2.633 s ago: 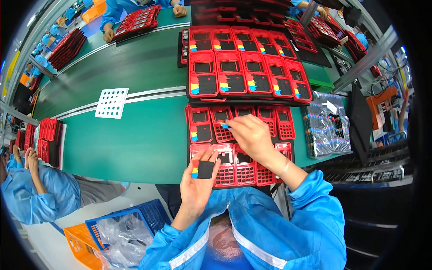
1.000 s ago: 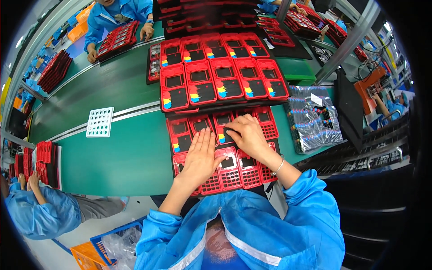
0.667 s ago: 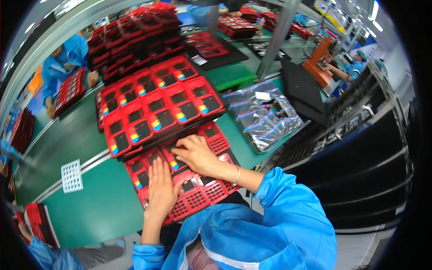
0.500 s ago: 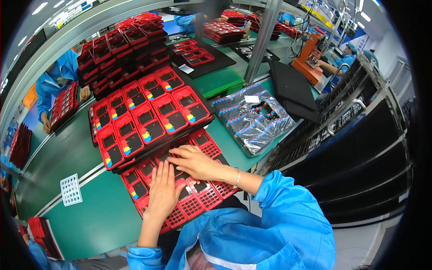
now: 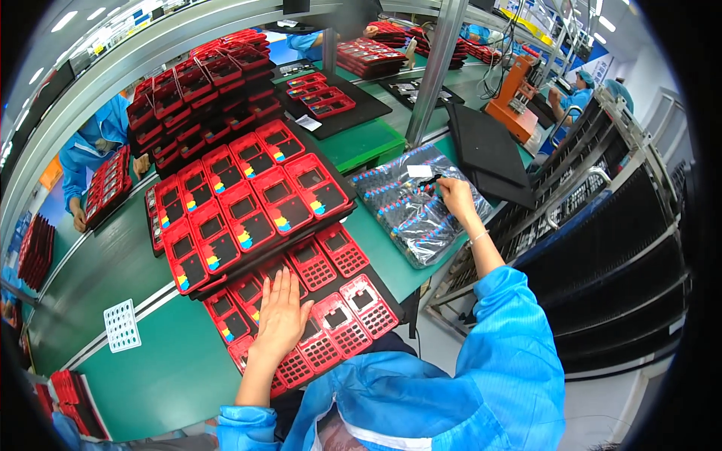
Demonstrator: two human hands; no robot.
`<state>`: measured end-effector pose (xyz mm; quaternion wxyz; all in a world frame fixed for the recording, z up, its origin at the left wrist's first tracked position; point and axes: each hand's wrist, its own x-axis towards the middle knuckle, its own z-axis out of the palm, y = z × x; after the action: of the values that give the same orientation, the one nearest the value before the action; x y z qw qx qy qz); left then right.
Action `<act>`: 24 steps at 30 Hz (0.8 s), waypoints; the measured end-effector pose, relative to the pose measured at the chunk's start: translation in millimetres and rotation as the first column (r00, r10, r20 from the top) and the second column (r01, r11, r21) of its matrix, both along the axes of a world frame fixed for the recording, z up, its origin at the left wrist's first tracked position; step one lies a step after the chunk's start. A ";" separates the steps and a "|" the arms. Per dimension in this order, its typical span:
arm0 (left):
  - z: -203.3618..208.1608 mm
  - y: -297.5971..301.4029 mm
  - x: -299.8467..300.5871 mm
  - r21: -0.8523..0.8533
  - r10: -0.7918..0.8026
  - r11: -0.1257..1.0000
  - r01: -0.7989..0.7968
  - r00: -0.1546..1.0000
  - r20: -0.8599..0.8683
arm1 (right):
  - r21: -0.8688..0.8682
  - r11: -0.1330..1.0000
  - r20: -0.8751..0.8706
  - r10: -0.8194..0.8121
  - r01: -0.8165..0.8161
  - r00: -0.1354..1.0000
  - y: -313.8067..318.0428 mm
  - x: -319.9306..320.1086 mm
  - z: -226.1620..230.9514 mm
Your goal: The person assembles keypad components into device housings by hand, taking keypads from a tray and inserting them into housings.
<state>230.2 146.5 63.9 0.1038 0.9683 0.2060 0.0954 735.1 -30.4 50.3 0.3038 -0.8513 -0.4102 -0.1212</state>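
Note:
My left hand [image 5: 280,319] lies flat with fingers stretched over the near tray of red phone casings [image 5: 348,331]. Several of these casings have rows of keypad holes and a dark screen window; those under my palm are hidden. On the right, my right hand [image 5: 457,197] is over a clear plastic bag [image 5: 410,225] filled with dark pieces bearing red and blue dots. Its fingers are pinched on a small black piece [image 5: 430,183] at the bag's torn opening; my fingers partly hide it.
Beyond my left hand is a raised stack of trays with red casings [image 5: 252,203], and a taller stack [image 5: 203,98] behind it. A white perforated card [image 5: 121,325] lies on the green table [image 5: 162,361]. A metal post [image 5: 438,71] and black rack [image 5: 571,270] stand right. Co-workers sit around.
My right hand has left the near casings and moved right and away to the plastic bag, where it pinches a piece. My left hand stays on the casings.

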 end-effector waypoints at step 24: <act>2.7 -6.1 -7.0 0.117 0.057 0.990 -0.079 0.983 0.176 | -0.221 0.934 0.055 -0.276 0.282 0.959 73.6 -12.5 5.1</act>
<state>223.2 140.4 66.6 0.0577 0.9534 0.2230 0.1949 722.7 43.2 55.3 0.1796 -0.9285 -0.2999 -0.1252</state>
